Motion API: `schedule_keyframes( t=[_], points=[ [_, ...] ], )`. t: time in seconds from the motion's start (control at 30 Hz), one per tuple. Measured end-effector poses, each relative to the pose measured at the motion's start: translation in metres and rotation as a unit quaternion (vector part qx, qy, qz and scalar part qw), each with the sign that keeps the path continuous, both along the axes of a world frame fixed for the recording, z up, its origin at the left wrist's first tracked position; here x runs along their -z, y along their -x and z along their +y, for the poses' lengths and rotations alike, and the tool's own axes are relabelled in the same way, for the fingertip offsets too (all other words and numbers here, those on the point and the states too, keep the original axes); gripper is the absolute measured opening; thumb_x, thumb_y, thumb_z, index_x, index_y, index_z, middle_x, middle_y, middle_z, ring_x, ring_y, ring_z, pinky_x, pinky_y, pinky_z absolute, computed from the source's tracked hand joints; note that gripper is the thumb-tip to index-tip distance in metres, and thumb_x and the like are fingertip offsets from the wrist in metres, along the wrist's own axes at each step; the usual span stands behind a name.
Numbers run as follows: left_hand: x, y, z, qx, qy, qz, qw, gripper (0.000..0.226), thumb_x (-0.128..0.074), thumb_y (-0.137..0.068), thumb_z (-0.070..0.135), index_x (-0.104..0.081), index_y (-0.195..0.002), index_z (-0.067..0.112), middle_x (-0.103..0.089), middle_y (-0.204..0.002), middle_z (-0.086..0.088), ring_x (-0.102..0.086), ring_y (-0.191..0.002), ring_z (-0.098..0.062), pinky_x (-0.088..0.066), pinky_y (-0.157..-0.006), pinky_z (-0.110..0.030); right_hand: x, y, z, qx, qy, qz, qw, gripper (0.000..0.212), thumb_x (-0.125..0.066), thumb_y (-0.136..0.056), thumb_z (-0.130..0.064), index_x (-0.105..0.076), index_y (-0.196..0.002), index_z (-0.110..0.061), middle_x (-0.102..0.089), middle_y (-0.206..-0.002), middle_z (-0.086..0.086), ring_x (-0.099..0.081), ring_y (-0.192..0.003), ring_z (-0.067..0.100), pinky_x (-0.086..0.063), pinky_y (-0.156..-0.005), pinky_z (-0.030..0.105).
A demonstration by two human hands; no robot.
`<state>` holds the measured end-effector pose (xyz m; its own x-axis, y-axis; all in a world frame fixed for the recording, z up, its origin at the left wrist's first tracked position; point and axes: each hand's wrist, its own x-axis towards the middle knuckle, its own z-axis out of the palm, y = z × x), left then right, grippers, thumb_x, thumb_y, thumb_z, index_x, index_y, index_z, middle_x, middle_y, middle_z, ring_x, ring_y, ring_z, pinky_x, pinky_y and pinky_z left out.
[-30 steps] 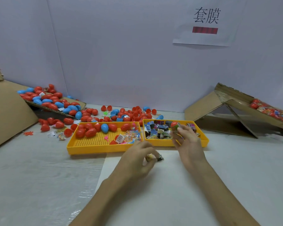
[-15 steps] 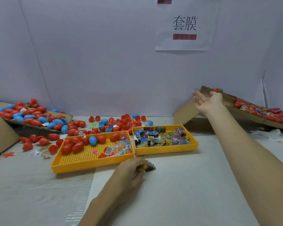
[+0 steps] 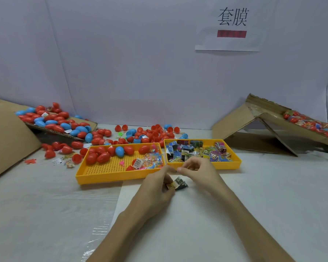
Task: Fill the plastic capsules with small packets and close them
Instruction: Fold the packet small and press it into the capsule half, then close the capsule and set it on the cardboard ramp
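The left hand [image 3: 155,188] is resting low over the tabletop [image 3: 45,205], just in front of the two yellow trays. Its fingers are curling round a small dark and yellow packet [image 3: 179,183], which is sticking out to the right of the palm, just above the white surface.

The right hand [image 3: 199,172] is hovering just beside it, in front of the right tray [image 3: 225,165]. Its fingers are curling inward, with the tips meeting the left hand's thumb above the packet. Whether they are pinching anything cannot be told.

The right tray is holding a heap of printed packets [image 3: 186,151]. The left tray [image 3: 110,178], touching it side by side, is carrying red and blue capsules [image 3: 103,157] along its far edge and some clear bags [image 3: 152,160] of coloured bits in its right corner.

More capsules, whole ones and open halves, are lying loose [image 3: 151,133] on the tabletop behind the trays and to their left. Others are piling up on a raised cardboard sheet [image 3: 62,135] at far left, next to a big cardboard flap [image 3: 6,137]. At right, a folded cardboard ramp [image 3: 240,125] is sloping up, with red capsules and bags [image 3: 311,125] lying on its upper part.

A paper sign [image 3: 232,40] with two printed characters is hanging on the pale wall behind.
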<state>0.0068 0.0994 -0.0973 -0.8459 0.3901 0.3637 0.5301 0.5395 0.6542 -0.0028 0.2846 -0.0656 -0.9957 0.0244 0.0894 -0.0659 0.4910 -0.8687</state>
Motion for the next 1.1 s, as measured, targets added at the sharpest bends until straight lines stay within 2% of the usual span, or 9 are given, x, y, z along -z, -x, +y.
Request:
schedule_keyframes(
  t=[0.07,0.17,0.3,0.47,0.57,0.67,0.77,0.93,1.1],
  points=[
    [-0.0004,-0.0001,-0.0002,-0.002,0.000,-0.007,1.000,0.047,-0.070,-0.085,0.010,-0.048,-0.115,0.038,-0.063,-0.091,0.014,-0.063,-0.088,-0.007,-0.052,-0.075,-0.018,0.0045,-0.0033,-0.0032,-0.015,-0.019,-0.002,1.000,0.027,-0.084,-0.076,-0.036,-0.067,-0.082,-0.017,-0.060,-0.069,0.000,-0.052,-0.057,0.009,-0.042,-0.046,0.022],
    [-0.0002,-0.0012,0.0002,-0.002,-0.001,-0.011,1.000,0.048,-0.070,-0.084,0.010,-0.047,-0.115,0.038,-0.063,-0.092,0.015,-0.064,-0.089,-0.006,-0.051,-0.073,-0.015,0.0078,-0.0052,-0.0052,-0.037,0.009,-0.011,0.999,0.029,-0.085,-0.075,-0.038,-0.067,-0.079,-0.016,-0.060,-0.066,0.000,-0.053,-0.053,0.010,-0.044,-0.043,0.026],
    [-0.0004,-0.0022,0.0003,0.000,-0.006,-0.019,1.000,0.049,-0.071,-0.085,0.011,-0.045,-0.112,0.042,-0.063,-0.091,0.014,-0.062,-0.087,-0.004,-0.047,-0.072,-0.010,0.0096,-0.0039,-0.0064,-0.032,-0.013,-0.019,0.999,0.018,-0.083,-0.076,-0.020,-0.067,-0.084,-0.020,-0.063,-0.068,0.002,-0.056,-0.050,0.008,-0.046,-0.045,0.025],
    [-0.0005,-0.0014,0.0008,0.000,-0.009,-0.025,1.000,0.048,-0.072,-0.086,0.012,-0.047,-0.113,0.042,-0.063,-0.091,0.015,-0.061,-0.086,-0.002,-0.048,-0.074,-0.010,0.0087,-0.0033,-0.0072,-0.042,-0.020,-0.016,0.999,0.022,-0.077,-0.079,-0.004,-0.067,-0.091,-0.018,-0.067,-0.067,0.005,-0.061,-0.051,0.012,-0.052,-0.053,0.025],
    [-0.0008,-0.0007,0.0005,0.000,-0.010,-0.029,1.000,0.047,-0.072,-0.086,0.012,-0.049,-0.114,0.040,-0.062,-0.091,0.015,-0.062,-0.087,-0.003,-0.050,-0.076,-0.012,0.0091,-0.0028,-0.0073,-0.039,-0.018,-0.018,0.999,0.021,-0.077,-0.081,-0.004,-0.067,-0.091,-0.019,-0.067,-0.067,0.003,-0.062,-0.055,0.010,-0.050,-0.055,0.021],
    [-0.0009,-0.0009,0.0004,0.000,-0.007,-0.026,1.000,0.045,-0.074,-0.086,0.013,-0.050,-0.115,0.038,-0.062,-0.091,0.016,-0.062,-0.087,-0.002,-0.050,-0.076,-0.011,0.0086,-0.0021,-0.0052,-0.036,-0.016,-0.018,0.999,0.019,-0.076,-0.083,-0.004,-0.068,-0.092,-0.019,-0.070,-0.070,0.006,-0.062,-0.056,0.005,-0.045,-0.050,0.015],
    [-0.0014,-0.0017,0.0003,0.000,-0.008,-0.024,1.000,0.045,-0.074,-0.085,0.013,-0.050,-0.114,0.038,-0.063,-0.092,0.015,-0.063,-0.087,-0.002,-0.048,-0.074,-0.009,0.0079,-0.0019,-0.0041,-0.035,-0.014,-0.017,0.999,0.018,-0.074,-0.085,-0.002,-0.069,-0.092,-0.018,-0.072,-0.074,0.012,-0.064,-0.056,0.008,-0.048,-0.053,0.019],
    [-0.0022,-0.0025,0.0007,-0.006,-0.010,-0.028,1.000,0.046,-0.076,-0.085,0.014,-0.047,-0.109,0.041,-0.064,-0.092,0.015,-0.063,-0.088,0.000,-0.047,-0.073,-0.007,0.0062,-0.0006,0.0004,-0.016,0.000,-0.007,1.000,0.019,-0.072,-0.085,0.002,-0.071,-0.086,-0.017,-0.069,-0.067,0.002,-0.064,-0.057,0.012,-0.050,-0.053,0.022],
    [-0.0013,-0.0021,0.0006,-0.009,-0.012,-0.033,0.999,0.045,-0.076,-0.085,0.014,-0.049,-0.109,0.041,-0.065,-0.093,0.016,-0.062,-0.088,0.002,-0.048,-0.074,-0.007,0.0045,-0.0028,0.0003,-0.016,-0.020,0.020,0.999,0.018,-0.074,-0.083,-0.001,-0.071,-0.084,-0.019,-0.072,-0.074,0.006,-0.067,-0.062,0.014,-0.053,-0.058,0.024]
  ],
)
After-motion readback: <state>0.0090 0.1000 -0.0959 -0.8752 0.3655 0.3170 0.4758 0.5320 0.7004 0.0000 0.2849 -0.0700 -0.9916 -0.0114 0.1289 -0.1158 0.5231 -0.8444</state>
